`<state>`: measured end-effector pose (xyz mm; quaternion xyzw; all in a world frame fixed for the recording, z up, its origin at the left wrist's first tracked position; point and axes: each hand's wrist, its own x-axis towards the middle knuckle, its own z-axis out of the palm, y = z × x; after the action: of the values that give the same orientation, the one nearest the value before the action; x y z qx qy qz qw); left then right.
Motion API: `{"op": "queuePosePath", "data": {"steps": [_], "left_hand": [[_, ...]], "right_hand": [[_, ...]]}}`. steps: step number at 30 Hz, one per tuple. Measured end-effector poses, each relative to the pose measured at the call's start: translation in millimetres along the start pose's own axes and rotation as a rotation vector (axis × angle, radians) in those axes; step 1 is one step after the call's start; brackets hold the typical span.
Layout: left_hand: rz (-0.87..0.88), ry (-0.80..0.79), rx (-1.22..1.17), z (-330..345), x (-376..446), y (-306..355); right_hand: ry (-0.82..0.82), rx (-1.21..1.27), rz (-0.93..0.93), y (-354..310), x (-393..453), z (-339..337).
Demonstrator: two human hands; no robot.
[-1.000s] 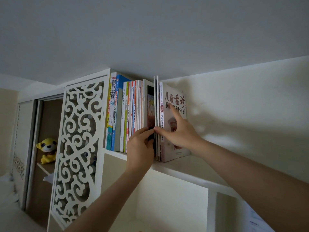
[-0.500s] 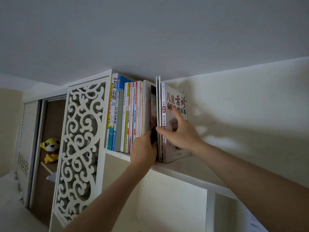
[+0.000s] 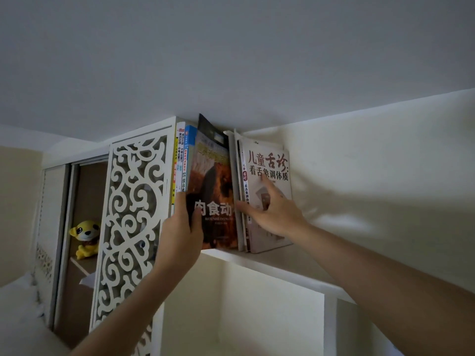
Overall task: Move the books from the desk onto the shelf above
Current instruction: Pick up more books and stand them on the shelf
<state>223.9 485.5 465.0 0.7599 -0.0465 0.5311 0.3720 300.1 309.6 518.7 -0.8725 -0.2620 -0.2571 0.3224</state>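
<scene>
We note a change from half a second ago: the dark animal book (image 3: 216, 191), then sunk among the row, now stands tilted out of it, cover showing, its foot on the shelf (image 3: 270, 263). The left hand (image 3: 181, 235) grips its lower edge, thumb across the cover. The right hand (image 3: 270, 214) lies with straight fingers against the white-covered book (image 3: 270, 163), holding it and two thin white books (image 3: 235, 188) aside. Left stand the upright spines (image 3: 181, 160), a fretwork panel (image 3: 131, 227), a yellow plush toy (image 3: 86, 237)
</scene>
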Motion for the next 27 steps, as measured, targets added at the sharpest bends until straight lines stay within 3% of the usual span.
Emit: {"op": "queuePosePath", "data": {"steps": [9, 12, 14, 16, 18, 23, 27], "left_hand": [[-0.018, 0.171, -0.15, -49, -1, 29], [-0.011, 0.136, -0.221, -38, -5, 48], [-0.022, 0.063, -0.235, -17, -11, 62], [-0.057, 0.02, -0.242, 11, -19, 70], [-0.084, -0.001, -0.222, 42, -25, 71], [-0.076, -0.026, -0.052, 91, -32, 57], [0.103, -0.035, 0.115, 71, -32, 30]], "right_hand": [[-0.131, 0.039, 0.109, -2, -2, -1], [-0.122, 0.46, 0.336, 10, -7, -11], [0.017, 0.658, 0.459, 19, -16, -27], [0.173, 0.499, 0.432, 30, -21, -44], [0.214, 0.276, 0.312, 39, -32, -56], [-0.152, 0.276, 0.102, 25, -59, -51], [-0.222, 0.341, 0.088, 26, -52, -35]]}}
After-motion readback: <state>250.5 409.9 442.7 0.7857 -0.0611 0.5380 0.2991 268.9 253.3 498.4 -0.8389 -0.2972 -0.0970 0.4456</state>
